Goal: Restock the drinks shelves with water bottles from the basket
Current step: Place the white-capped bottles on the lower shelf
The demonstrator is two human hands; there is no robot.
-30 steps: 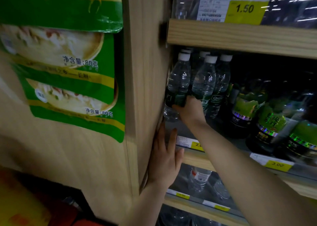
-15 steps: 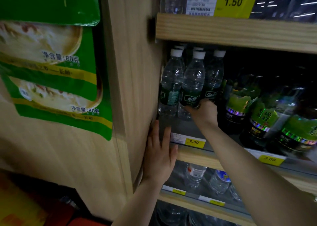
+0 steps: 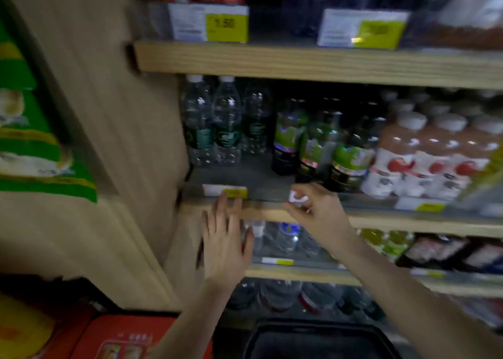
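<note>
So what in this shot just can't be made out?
- Black basket, head view: cut off by the bottom edge, its inside too dark to show any bottles.
- Right hand: motion blur; a small white thing shows at its fingers, but what it is cannot be told.
- Price tag by the left hand: blurred, unreadable.
- Water bottles: label print smeared.

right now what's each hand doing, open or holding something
Left hand: open, fingers straight, tips at the wooden shelf edge by the yellow price tag.
Right hand: fingers curled near something small and white; too blurred to tell a grip.
</note>
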